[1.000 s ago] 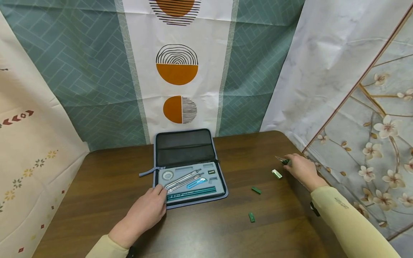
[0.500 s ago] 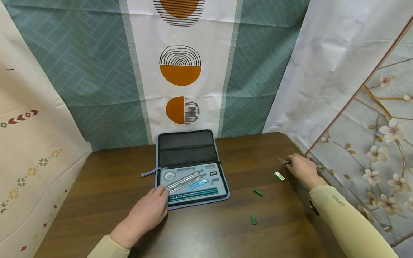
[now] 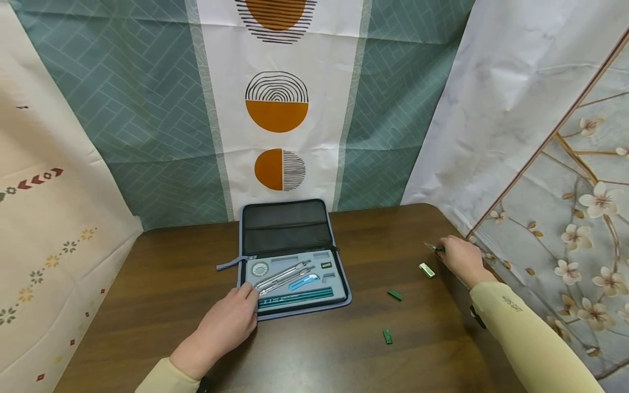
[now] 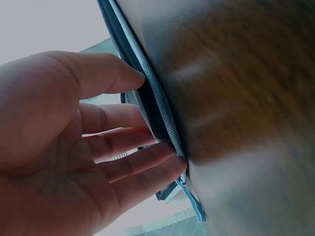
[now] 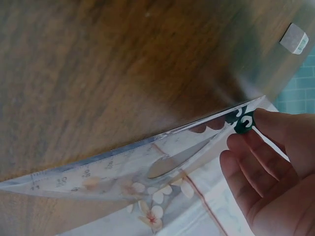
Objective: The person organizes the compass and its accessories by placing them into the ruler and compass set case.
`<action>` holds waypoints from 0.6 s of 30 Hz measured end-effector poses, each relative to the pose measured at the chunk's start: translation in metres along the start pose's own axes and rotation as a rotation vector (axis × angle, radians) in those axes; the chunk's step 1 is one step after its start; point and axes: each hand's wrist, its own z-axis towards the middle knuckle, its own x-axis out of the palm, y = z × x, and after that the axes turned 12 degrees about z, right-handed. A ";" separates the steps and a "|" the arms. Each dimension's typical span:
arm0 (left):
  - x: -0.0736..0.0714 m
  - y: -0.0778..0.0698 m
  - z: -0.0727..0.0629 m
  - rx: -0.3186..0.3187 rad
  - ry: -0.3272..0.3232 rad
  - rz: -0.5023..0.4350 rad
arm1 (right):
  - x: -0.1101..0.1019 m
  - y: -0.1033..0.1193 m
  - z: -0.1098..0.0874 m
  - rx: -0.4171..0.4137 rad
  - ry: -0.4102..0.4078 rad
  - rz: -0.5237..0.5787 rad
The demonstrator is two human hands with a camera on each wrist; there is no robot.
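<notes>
A zip-up case (image 3: 287, 224) lies unfolded on the brown table. Its grey tray holds two metal compasses (image 3: 282, 278), a blue cutter (image 3: 303, 281), teal pencils (image 3: 295, 298), a white disc (image 3: 260, 268) and a small sharpener (image 3: 326, 265). My left hand (image 3: 226, 322) holds the case's front-left corner, thumb and fingers at the zipped edge (image 4: 152, 93). At the table's right side, my right hand (image 3: 462, 261) pinches a clear plastic set square (image 5: 123, 167) by its dark green-marked end. Numbers and an oval cutout show on it. In the head view, the hand hides much of it.
A white and green eraser (image 3: 427, 270) lies just left of my right hand. Two small green pieces (image 3: 395, 295) lie between the case and the right arm. Patterned cloths (image 3: 162, 136) hang behind the table and at both sides.
The head view has shifted slightly, moving the whole scene a little right and down. Both hands keep their places, the left at the case and the right at the set square.
</notes>
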 end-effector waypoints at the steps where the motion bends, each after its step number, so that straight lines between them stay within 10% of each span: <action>1: 0.000 0.000 0.000 -0.001 0.002 0.000 | 0.000 -0.001 0.000 0.002 0.001 -0.002; 18: 0.001 -0.001 0.000 0.000 -0.004 0.016 | 0.002 -0.013 -0.004 0.053 0.028 0.021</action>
